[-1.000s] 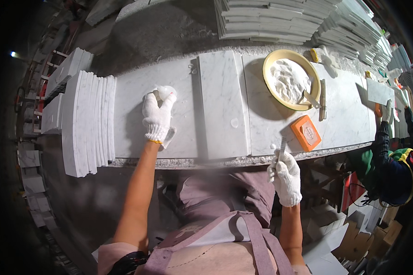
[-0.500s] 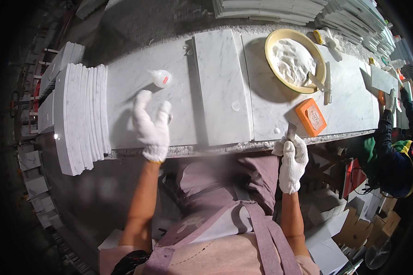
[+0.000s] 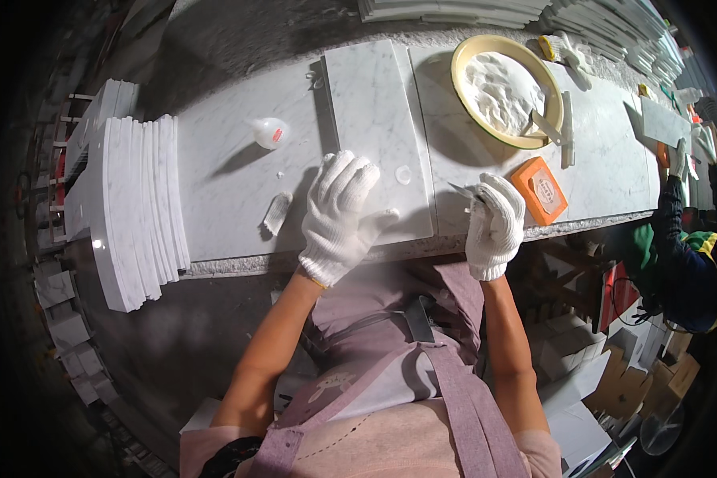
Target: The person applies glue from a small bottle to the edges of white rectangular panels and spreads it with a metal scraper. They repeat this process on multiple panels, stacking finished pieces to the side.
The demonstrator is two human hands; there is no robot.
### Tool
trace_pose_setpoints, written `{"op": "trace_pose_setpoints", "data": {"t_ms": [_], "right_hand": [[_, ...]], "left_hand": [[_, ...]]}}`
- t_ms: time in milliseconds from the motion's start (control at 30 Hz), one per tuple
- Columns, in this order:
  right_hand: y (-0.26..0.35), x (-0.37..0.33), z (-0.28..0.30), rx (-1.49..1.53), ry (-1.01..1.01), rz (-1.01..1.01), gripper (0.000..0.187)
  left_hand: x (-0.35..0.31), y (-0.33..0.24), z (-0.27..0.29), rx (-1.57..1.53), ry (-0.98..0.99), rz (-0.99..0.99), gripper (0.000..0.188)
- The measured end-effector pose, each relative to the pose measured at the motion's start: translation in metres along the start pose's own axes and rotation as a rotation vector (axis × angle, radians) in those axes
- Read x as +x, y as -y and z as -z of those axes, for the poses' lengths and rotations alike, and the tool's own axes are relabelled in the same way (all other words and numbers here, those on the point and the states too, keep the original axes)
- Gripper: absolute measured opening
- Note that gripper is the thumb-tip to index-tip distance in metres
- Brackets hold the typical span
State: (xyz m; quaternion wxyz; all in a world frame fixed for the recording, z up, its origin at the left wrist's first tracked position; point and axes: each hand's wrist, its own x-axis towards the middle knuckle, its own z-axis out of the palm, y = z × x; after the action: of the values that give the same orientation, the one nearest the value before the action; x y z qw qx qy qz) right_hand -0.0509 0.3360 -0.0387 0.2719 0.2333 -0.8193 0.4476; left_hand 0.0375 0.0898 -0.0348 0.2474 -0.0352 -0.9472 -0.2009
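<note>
In the head view, a long white, grey-veined marble slab (image 3: 370, 92) lies flat on the pale stone surface (image 3: 215, 215). The white-gloved left grip (image 3: 338, 211) is over its near left part, thumb and fingers apart; I can't tell whether they touch. The white-gloved right grip (image 3: 495, 223) is clamped on a thin grey metal blade (image 3: 460, 190). The slab looks heavy, stiff, smooth, chip-prone at its corners; I'd hold both long edges.

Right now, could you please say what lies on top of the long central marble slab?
On the marble slab is a small, pale, rounded patch. The left gloved hand is over the slab's near left edge, hiding the surface there; whether they touch is unclear.
</note>
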Motion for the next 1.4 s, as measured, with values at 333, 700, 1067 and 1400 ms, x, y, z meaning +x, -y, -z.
{"op": "trace_pose_setpoints", "data": {"t_ms": [333,700,1067,1400], "right_hand": [[0.001,0.01,0.002,-0.046,0.155,0.086,0.02],[-0.003,0.006,-0.004,-0.056,0.057,0.039,0.029],[-0.006,0.002,-0.003,-0.067,0.054,0.04,0.034],[-0.008,0.001,-0.004,-0.056,0.043,0.032,0.034]], "left_hand": [[0.048,0.026,0.008,0.035,0.179,-0.216,0.078],[0.091,0.036,-0.018,0.081,0.274,-0.259,0.074],[0.033,-0.008,0.011,0.033,0.199,-0.133,0.062],[0.038,-0.005,0.013,-0.068,0.204,-0.107,0.06]]}}
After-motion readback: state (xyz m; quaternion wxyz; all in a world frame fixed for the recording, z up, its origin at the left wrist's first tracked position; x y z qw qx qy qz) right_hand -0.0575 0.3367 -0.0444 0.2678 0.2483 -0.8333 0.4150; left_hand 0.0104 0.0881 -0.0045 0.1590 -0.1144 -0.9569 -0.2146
